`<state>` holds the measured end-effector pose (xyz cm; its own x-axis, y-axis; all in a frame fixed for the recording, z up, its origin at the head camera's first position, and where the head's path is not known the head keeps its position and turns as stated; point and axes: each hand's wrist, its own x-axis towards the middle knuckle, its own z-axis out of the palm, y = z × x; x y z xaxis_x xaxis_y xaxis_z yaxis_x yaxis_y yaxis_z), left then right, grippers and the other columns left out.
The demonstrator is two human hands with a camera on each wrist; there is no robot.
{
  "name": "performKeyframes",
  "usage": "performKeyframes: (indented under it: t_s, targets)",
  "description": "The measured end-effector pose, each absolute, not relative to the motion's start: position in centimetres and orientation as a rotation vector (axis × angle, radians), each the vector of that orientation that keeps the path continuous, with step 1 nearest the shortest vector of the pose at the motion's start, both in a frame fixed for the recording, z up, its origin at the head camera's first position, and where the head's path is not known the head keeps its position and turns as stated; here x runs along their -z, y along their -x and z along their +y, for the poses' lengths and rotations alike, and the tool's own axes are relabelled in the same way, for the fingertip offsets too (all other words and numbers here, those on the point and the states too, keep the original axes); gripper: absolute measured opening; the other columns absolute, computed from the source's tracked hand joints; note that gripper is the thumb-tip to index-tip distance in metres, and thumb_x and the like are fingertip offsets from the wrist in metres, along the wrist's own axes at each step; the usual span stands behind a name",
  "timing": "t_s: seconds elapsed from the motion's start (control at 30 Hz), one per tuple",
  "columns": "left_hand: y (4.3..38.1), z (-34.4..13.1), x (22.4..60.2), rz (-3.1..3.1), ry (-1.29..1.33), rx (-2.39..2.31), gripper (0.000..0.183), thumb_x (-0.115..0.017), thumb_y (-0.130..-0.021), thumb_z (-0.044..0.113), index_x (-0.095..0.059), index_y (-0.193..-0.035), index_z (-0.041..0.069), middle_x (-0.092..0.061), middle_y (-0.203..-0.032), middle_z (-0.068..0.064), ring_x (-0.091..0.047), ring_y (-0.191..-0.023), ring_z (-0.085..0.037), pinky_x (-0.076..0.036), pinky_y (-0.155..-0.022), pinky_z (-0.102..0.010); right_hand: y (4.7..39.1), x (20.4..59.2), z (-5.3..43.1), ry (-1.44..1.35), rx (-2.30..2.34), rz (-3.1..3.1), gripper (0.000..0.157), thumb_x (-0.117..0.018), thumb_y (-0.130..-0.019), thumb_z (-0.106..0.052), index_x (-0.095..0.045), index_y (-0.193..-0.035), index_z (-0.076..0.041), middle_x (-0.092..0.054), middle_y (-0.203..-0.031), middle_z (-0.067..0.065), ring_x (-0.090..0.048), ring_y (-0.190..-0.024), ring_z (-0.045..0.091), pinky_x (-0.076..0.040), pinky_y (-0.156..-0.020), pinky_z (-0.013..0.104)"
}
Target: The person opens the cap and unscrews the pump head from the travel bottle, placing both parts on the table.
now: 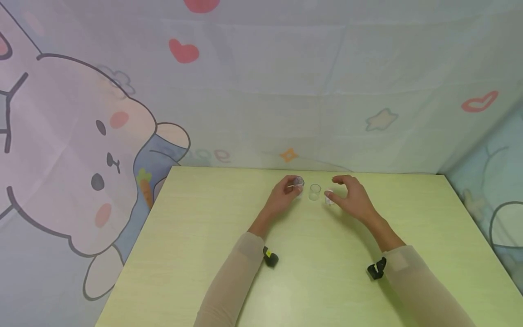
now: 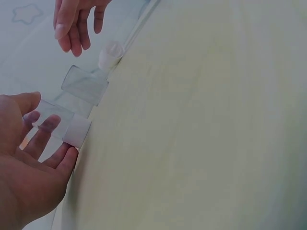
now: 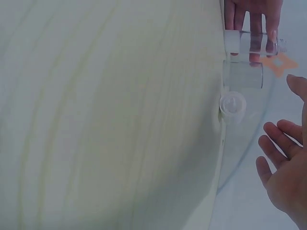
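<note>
My left hand (image 1: 281,196) holds a small clear container with a white base (image 2: 77,130), thumb on one side and fingers round the other. The base stands on the table. Beside it is an empty-looking clear plastic cylinder (image 1: 314,192), upright, its rim facing up. To the right of the cylinder sits a small round white cap-like piece (image 3: 232,105). Near this piece my right hand (image 1: 354,200) hovers with thumb and fingers spread apart, holding nothing. Its thumb overlaps the white piece in the head view, while the right wrist view shows the hand apart from it.
A pale yellow wooden table (image 1: 229,204) lies under both hands; the pieces stand near its back edge. Behind it hangs a printed cloth (image 1: 261,113) with hearts and a cartoon rabbit. Black wrist devices (image 1: 270,257) sit at both sleeves.
</note>
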<state>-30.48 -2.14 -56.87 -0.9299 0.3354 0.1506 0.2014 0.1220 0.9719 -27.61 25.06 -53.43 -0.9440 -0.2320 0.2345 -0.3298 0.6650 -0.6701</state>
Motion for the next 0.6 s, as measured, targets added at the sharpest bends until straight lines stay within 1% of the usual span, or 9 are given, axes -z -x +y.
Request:
performKeyframes:
  t_s: [0.27, 0.6]
  targets:
    - [30.41, -2.45, 56.95, 2.284, -0.530, -1.917, 0.040, -0.066, -0.107, 0.020, -0.057, -0.145, 0.012, -0.063, -0.144, -0.011, -0.065, -0.130, -0.030, -0.059, -0.102, -0.034, 27.36, 53.30, 24.81, -0.480, -1.110, -2.771, 0.065, -0.074, -0.101, -0.037, -0.053, -0.148, 0.003, -0.057, -0.145, 0.024, -0.048, -0.137, 0.044, -0.040, -0.113, 0.064]
    - [30.32, -2.83, 56.48, 2.377, -0.507, -1.819, 0.048, -0.073, -0.103, 0.030, -0.056, -0.147, 0.020, -0.063, -0.145, -0.005, -0.065, -0.131, -0.028, -0.058, -0.104, -0.034, 27.59, 53.28, 24.77, -0.525, -1.040, -2.749, 0.067, -0.074, -0.100, -0.040, -0.052, -0.149, 0.001, -0.056, -0.148, 0.024, -0.044, -0.141, 0.045, -0.037, -0.116, 0.064]
